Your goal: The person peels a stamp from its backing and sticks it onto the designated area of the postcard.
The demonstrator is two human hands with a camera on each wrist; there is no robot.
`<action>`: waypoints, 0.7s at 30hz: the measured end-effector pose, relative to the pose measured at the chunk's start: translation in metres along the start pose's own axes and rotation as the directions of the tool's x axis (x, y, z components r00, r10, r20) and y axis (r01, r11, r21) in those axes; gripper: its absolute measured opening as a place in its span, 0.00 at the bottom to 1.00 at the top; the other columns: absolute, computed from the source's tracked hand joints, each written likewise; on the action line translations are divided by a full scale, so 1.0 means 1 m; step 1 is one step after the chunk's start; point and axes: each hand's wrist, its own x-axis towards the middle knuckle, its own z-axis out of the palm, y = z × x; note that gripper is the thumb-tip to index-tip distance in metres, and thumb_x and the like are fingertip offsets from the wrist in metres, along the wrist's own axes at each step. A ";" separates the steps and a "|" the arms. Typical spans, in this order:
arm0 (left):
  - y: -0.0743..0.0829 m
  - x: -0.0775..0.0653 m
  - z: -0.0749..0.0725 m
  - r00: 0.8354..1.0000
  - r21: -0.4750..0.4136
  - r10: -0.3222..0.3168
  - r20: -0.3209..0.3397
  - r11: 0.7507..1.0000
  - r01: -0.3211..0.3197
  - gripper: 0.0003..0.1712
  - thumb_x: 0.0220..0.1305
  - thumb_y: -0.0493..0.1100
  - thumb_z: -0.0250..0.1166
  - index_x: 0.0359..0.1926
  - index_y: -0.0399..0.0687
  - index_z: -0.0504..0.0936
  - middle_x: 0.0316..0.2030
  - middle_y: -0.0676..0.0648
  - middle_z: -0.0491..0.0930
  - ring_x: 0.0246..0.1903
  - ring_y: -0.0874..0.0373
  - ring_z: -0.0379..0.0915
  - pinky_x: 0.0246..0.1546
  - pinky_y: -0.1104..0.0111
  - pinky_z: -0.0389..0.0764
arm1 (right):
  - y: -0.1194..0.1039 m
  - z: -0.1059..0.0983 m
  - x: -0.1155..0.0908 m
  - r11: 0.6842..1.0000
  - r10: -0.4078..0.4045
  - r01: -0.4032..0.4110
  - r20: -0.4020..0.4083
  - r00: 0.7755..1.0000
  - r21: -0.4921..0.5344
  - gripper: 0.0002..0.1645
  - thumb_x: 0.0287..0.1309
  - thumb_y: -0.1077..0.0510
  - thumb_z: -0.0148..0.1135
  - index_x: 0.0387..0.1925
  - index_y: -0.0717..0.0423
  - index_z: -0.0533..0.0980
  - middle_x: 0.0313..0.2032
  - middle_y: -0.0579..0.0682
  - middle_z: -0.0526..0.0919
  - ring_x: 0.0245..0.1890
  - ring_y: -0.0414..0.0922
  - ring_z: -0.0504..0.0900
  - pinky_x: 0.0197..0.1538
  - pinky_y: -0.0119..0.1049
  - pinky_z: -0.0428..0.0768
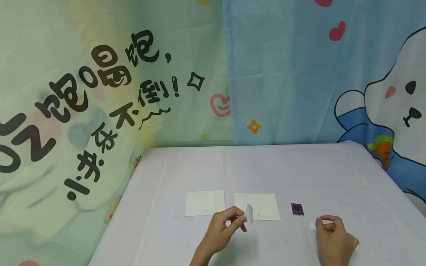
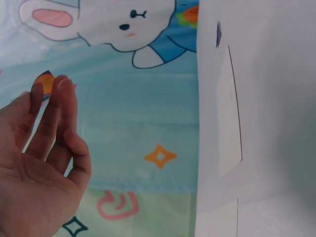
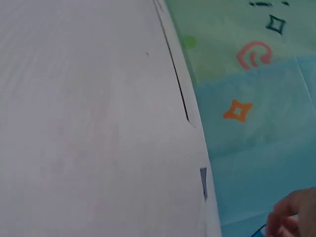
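Between thumb and fingertips, my left hand (image 1: pixel 223 227) pinches a small card (image 1: pixel 249 213), raised in front of the right-hand white sheet. Its white back faces the head view; the left wrist view catches an orange and purple side of the small card (image 2: pixel 47 83). At the right, my right hand (image 1: pixel 336 240) is low over the table with thumb and forefinger at a small white piece (image 1: pixel 313 226), partly hidden by the fingers. A small purple card (image 1: pixel 297 209) with a dark round mark lies just beyond that hand.
Two white rectangular sheets, the left one (image 1: pixel 205 202) and the right one (image 1: pixel 257 201), lie side by side on the white-covered table (image 1: pixel 186 166). Printed curtains (image 1: pixel 283 74) hang along the back and left of the table.
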 end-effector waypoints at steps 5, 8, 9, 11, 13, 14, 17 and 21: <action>0.002 0.000 0.000 1.000 -0.050 -0.005 0.011 0.999 0.005 0.09 0.67 0.45 0.55 0.35 0.47 0.78 0.23 0.48 0.81 0.25 0.66 0.76 0.35 0.71 0.73 | -0.024 0.015 -0.009 0.966 -0.208 0.217 -0.074 0.975 0.139 0.11 0.49 0.64 0.64 0.38 0.59 0.75 0.20 0.52 0.81 0.21 0.42 0.71 0.44 0.45 0.57; 0.004 0.000 0.001 1.000 -0.091 0.005 0.016 0.996 -0.003 0.08 0.67 0.44 0.55 0.36 0.46 0.78 0.24 0.46 0.81 0.27 0.64 0.78 0.41 0.67 0.74 | -0.020 0.034 -0.013 0.909 -0.349 0.366 -0.113 0.930 0.200 0.11 0.46 0.64 0.68 0.34 0.52 0.78 0.24 0.44 0.82 0.27 0.36 0.74 0.43 0.37 0.61; 0.004 0.001 0.002 1.000 -0.102 0.009 0.017 0.995 -0.007 0.08 0.67 0.43 0.55 0.36 0.45 0.77 0.25 0.46 0.81 0.28 0.64 0.78 0.42 0.66 0.74 | -0.024 0.036 -0.016 0.887 -0.384 0.398 -0.107 0.917 0.232 0.12 0.45 0.64 0.69 0.34 0.51 0.78 0.26 0.43 0.81 0.29 0.36 0.74 0.42 0.35 0.62; 0.006 0.001 0.002 1.000 -0.123 0.014 0.022 0.992 -0.011 0.07 0.67 0.41 0.54 0.36 0.44 0.77 0.25 0.44 0.80 0.28 0.64 0.78 0.43 0.65 0.74 | -0.030 0.040 -0.022 0.830 -0.461 0.461 -0.080 0.884 0.315 0.15 0.45 0.65 0.69 0.36 0.50 0.78 0.30 0.40 0.81 0.34 0.33 0.75 0.43 0.30 0.63; 0.008 0.001 0.003 0.999 -0.142 0.022 0.028 0.990 -0.018 0.06 0.67 0.38 0.54 0.36 0.42 0.77 0.26 0.43 0.80 0.27 0.63 0.78 0.44 0.65 0.74 | -0.051 0.032 -0.031 0.781 -0.508 0.465 -0.009 0.861 0.417 0.18 0.45 0.67 0.68 0.40 0.54 0.77 0.34 0.43 0.82 0.39 0.36 0.76 0.44 0.29 0.65; 0.011 0.001 0.003 0.999 -0.150 0.027 0.032 0.988 -0.022 0.06 0.67 0.37 0.53 0.36 0.40 0.77 0.27 0.41 0.80 0.27 0.63 0.78 0.44 0.64 0.74 | -0.061 0.027 -0.035 0.754 -0.533 0.461 0.027 0.845 0.468 0.20 0.45 0.69 0.68 0.42 0.57 0.75 0.36 0.45 0.82 0.41 0.37 0.76 0.46 0.29 0.66; 0.022 0.002 0.002 0.998 -0.193 0.040 0.052 0.981 -0.030 0.07 0.67 0.35 0.52 0.36 0.36 0.76 0.28 0.37 0.80 0.26 0.63 0.78 0.45 0.64 0.73 | -0.085 0.017 -0.044 0.680 -0.603 0.447 0.097 0.791 0.582 0.24 0.45 0.75 0.65 0.47 0.63 0.72 0.40 0.49 0.82 0.47 0.36 0.76 0.50 0.25 0.66; 0.035 0.003 0.000 0.996 -0.244 0.045 0.081 0.970 -0.024 0.08 0.67 0.34 0.51 0.37 0.32 0.75 0.32 0.33 0.79 0.27 0.62 0.78 0.46 0.63 0.73 | -0.103 0.012 -0.052 0.582 -0.657 0.429 0.089 0.748 0.691 0.27 0.41 0.82 0.61 0.47 0.68 0.70 0.40 0.53 0.81 0.47 0.36 0.76 0.53 0.25 0.67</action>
